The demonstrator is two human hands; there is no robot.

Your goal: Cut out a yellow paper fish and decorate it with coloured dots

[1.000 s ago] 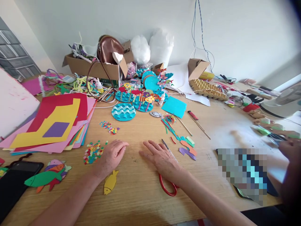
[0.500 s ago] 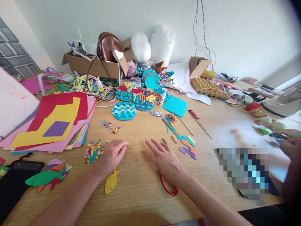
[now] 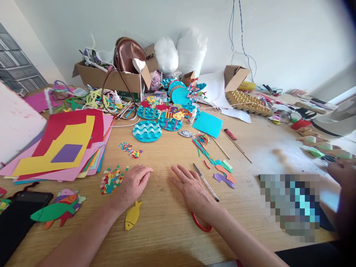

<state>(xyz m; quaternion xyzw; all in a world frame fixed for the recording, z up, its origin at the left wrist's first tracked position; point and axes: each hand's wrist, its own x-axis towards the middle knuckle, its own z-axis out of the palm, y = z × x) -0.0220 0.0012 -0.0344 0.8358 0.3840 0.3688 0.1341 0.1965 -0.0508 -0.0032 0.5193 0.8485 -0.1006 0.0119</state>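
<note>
My left hand [image 3: 132, 183] rests on the wooden table [image 3: 167, 230], fingers loosely curled, holding nothing; a pile of coloured paper dots [image 3: 110, 180] lies just left of it and a yellow paper fish [image 3: 132, 216] lies by its wrist. Flat on the table, fingers spread, my right hand [image 3: 192, 189] partly covers red-handled scissors [image 3: 200, 224]. A thin pen or stick [image 3: 206, 182] lies just right of its fingers, beside paper scraps [image 3: 224, 173].
Stacked coloured paper sheets [image 3: 63, 146] lie at left, a black phone [image 3: 16, 218] and green paper fish [image 3: 51, 210] at front left. Blue wave discs [image 3: 146, 131], a cardboard box [image 3: 111, 79] and egg tray [image 3: 247, 103] stand behind. Another person's hand [image 3: 340, 174] is at right.
My right hand has shifted slightly left and back, uncovering the thin stick beside it. My left hand has stayed put. The other person's hand moved slightly.
</note>
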